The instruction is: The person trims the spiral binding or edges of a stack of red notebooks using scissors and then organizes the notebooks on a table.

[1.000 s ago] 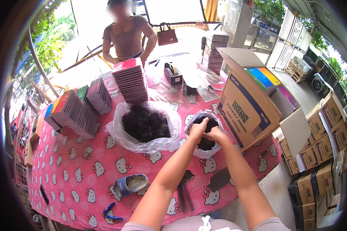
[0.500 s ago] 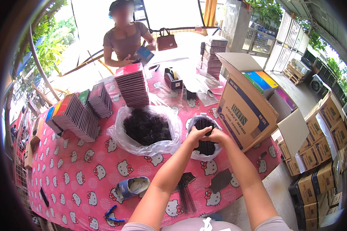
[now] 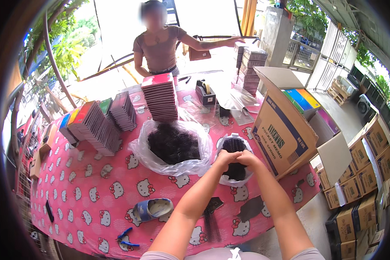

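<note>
My left hand and my right hand meet over a small white plastic bag of black spiral binding coils. Both look curled around some of the coils, thumbs close together; the fingertips are hidden. To their left, a larger white plastic bag holds a heap of black coils. A few loose coils lie between my forearms, beside a dark flat piece.
A blue slipper and blue-handled pliers lie on the pink tablecloth. Notebook stacks stand beyond, with a tape dispenser. An open carton borders my right side. Across the table stands a person, one arm outstretched.
The view has shifted, and things appear slightly farther right. My hands stay together at the small bag. Across the table, the person no longer holds the blue item and now reaches toward the back notebook stack.
</note>
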Motion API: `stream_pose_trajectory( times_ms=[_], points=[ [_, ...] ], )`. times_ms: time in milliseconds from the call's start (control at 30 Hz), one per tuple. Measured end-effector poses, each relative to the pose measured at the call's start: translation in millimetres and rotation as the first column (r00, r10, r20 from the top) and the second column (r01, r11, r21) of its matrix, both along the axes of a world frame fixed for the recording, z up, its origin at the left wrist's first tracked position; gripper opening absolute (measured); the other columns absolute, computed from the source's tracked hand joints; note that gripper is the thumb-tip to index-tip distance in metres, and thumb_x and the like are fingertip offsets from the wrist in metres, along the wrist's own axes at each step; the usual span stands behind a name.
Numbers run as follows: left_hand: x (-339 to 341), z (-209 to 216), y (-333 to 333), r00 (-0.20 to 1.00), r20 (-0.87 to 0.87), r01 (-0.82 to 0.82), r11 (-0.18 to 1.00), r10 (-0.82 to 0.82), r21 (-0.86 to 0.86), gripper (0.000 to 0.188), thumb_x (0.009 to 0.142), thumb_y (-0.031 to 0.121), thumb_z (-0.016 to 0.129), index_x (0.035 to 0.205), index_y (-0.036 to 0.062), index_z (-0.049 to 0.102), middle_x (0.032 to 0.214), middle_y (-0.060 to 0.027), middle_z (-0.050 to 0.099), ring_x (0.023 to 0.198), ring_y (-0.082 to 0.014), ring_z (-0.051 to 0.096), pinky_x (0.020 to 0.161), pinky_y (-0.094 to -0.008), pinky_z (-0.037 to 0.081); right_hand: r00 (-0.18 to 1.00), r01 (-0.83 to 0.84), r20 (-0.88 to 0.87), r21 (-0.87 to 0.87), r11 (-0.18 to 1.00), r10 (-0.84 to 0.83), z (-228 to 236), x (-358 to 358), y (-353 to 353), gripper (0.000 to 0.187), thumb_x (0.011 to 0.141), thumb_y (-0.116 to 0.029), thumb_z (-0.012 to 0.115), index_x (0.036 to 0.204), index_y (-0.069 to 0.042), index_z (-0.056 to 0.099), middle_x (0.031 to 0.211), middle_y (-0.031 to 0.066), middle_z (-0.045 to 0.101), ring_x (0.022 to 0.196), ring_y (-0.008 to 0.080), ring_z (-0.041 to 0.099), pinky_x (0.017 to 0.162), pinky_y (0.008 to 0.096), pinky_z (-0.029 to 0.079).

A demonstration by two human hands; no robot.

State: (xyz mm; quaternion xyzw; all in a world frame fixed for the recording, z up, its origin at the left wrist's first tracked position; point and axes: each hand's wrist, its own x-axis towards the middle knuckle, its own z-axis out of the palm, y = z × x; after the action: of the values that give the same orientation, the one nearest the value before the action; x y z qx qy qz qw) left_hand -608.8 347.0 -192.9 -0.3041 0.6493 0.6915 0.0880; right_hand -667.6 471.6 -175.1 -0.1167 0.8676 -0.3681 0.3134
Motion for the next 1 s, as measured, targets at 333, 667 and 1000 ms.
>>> stream_pose_trajectory(
  times_ms=[333,667,1000],
  points=[
    [12.9,20.0,-7.7,0.988,-0.134,0.024,0.761,0.083,0.649,0.055,0.069,0.036,0.083,0.107,0.0012,0.064,0.103,-0.0156,0.066,0.092,-0.0254,0.066,0.077,-0.0398,0.054,0.885,0.193,0.446,-0.616,0.763,0.136,35.6,7.7,10.1,0.038,0.073,-0.007,0.074,0.108,-0.005,0.06,0.099,0.0065,0.066,0.088,0.0187,0.065,0.078,0.0327,0.053],
    [41.1,73.8,14.1,0.743,-0.647,0.056,0.946,0.174,0.319,0.074,0.076,0.021,0.079,0.131,0.0022,0.034,0.11,-0.0123,0.058,0.099,-0.0198,0.06,0.082,-0.0347,0.052,0.988,0.013,0.097,-0.834,0.552,0.124,67.9,32.6,17.4,0.078,0.062,0.003,0.075,0.132,-0.006,0.04,0.117,0.0085,0.057,0.105,0.0214,0.058,0.092,0.0352,0.048],
    [71.1,99.9,34.8,0.556,-0.813,-0.054,0.984,0.17,0.169,0.078,0.079,0.02,0.077,0.136,0.0035,0.026,0.115,-0.0136,0.055,0.103,-0.0215,0.058,0.088,-0.0327,0.049,0.974,-0.221,-0.212,-0.825,0.52,0.077,86.2,51.2,26.4,0.085,0.066,-0.002,0.079,0.135,-0.006,0.03,0.119,0.0091,0.053,0.108,0.0199,0.055,0.093,0.0326,0.046]
  ],
)
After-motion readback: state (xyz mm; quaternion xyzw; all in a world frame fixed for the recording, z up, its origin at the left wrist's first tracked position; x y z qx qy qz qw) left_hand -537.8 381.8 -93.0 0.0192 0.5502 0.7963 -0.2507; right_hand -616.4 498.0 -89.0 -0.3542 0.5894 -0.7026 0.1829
